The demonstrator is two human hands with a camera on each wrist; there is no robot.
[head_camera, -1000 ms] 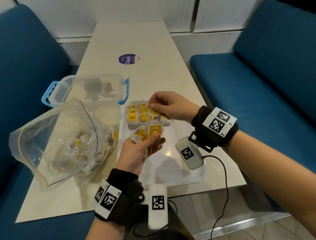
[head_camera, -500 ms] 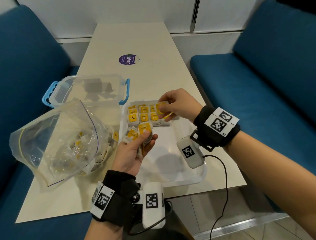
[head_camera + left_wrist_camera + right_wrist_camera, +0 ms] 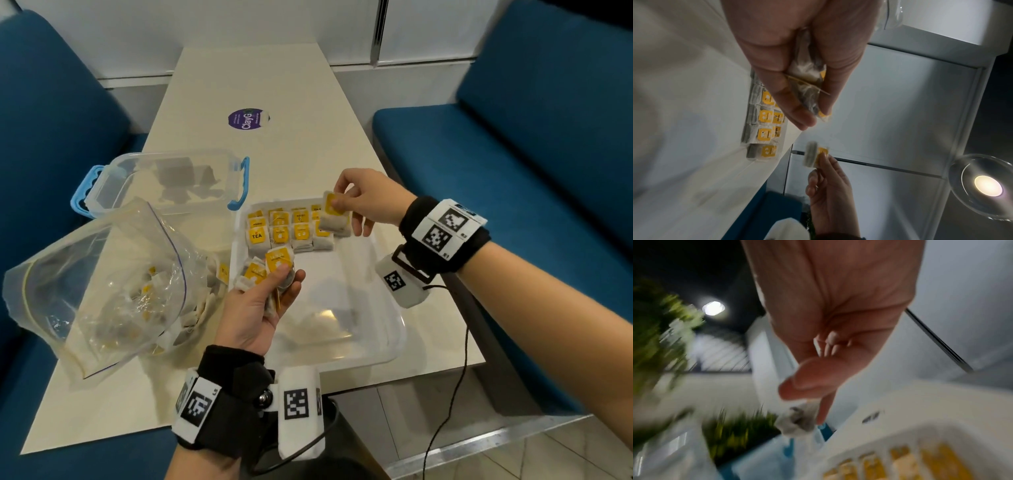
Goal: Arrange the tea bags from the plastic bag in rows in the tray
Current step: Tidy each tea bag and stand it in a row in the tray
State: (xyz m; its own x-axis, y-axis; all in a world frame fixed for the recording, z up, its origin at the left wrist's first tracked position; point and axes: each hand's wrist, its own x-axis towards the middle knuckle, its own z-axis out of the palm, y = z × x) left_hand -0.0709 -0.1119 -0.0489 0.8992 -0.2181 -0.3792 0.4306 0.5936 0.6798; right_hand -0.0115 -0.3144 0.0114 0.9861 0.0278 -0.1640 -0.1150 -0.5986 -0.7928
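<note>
You sat at a long cream table point(image 3: 284, 85) that ran up the middle of the frame, with blue benches point(image 3: 534, 144) on both sides and a white panelled wall along the top. On it, at centre, lay the white tray point(image 3: 359, 329), with a clear box with blue handles point(image 3: 164, 181) to its upper left and the plastic bag point(image 3: 99, 284) at the left, its mouth gaping and many tea bags left inside. A purple sticker point(image 3: 249, 119) sat further up the table. Two short rows of tea bags point(image 3: 284, 229) filled the tray's upper left corner, so you were early in the job, in the placing step. Your left hand point(image 3: 257, 308) hovered over the tray's left side, its fingers curled round a small bundle of tea bags point(image 3: 270, 267) as your supply. Your right hand point(image 3: 370, 202) pinched a single tea bag point(image 3: 334, 214) between thumb and fingertips, just above the right end of the rows; whether it touched the tray cannot be told. The next move, as I judge it, called for you to lower that one flat beside the last bag, label up, in line with its neighbours, without nudging them.
</note>
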